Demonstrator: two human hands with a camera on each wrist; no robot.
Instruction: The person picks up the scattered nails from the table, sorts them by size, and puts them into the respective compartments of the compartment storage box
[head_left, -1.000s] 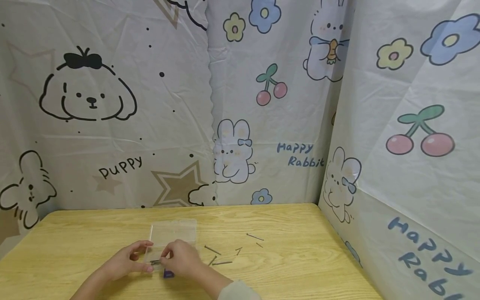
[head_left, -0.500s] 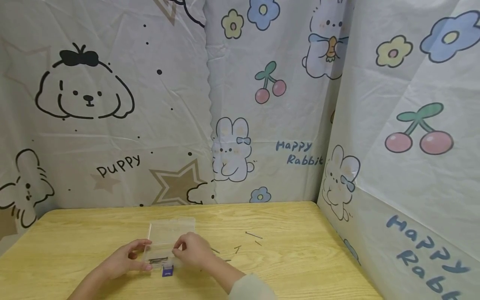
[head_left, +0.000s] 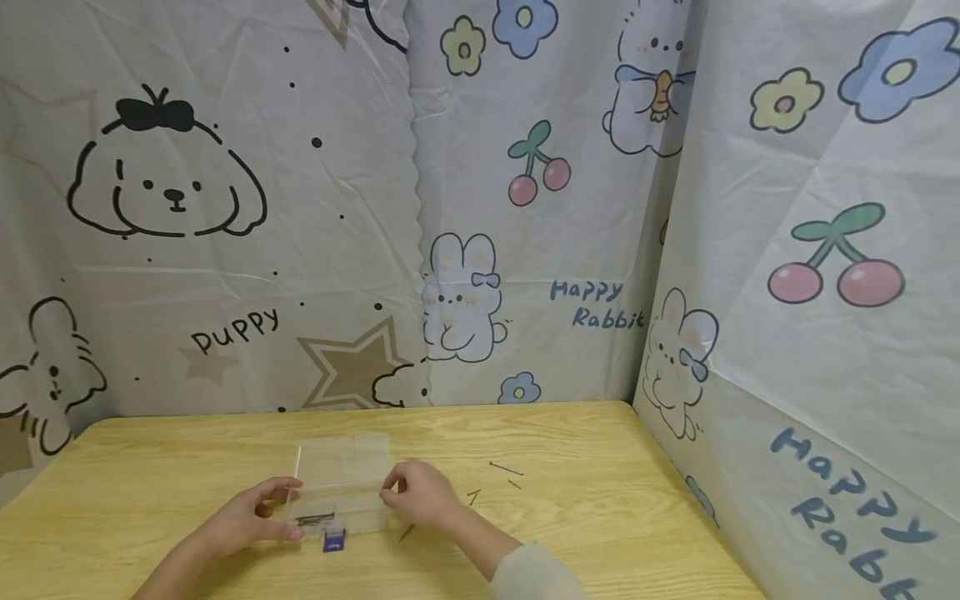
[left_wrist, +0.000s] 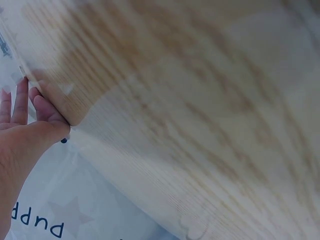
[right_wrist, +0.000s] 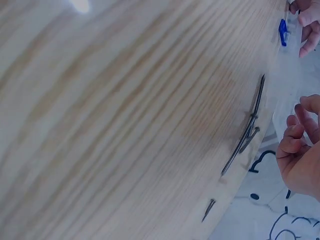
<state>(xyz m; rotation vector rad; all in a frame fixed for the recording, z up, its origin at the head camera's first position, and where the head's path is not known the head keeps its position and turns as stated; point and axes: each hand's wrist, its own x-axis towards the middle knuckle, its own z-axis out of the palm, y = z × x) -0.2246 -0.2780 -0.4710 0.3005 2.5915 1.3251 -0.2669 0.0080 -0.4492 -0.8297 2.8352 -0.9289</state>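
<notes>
A clear plastic box (head_left: pixel 345 461) lies on the table with its lid raised at the back. Several dark nails (head_left: pixel 315 520) sit in its front left part, behind a purple-blue clasp (head_left: pixel 334 541). My left hand (head_left: pixel 251 517) grips the box's left side, thumb at the front and fingers farther back; its fingertips also show at the edge of the left wrist view. At the box's right side is my right hand (head_left: pixel 422 496), fingers loosely curled and no nail visible in them. Long nails (right_wrist: pixel 257 100) lie near that hand in the right wrist view.
More loose nails (head_left: pixel 506 468) are scattered on the wood-grain table (head_left: pixel 600 517) right of the box, some partly hidden by the right hand. A printed cloth (head_left: pixel 337 250) hangs behind the table and along its right side.
My right hand has moved right, from over the nails inside the box to the box's right side, uncovering those nails and the clasp. The left hand keeps its hold on the box.
</notes>
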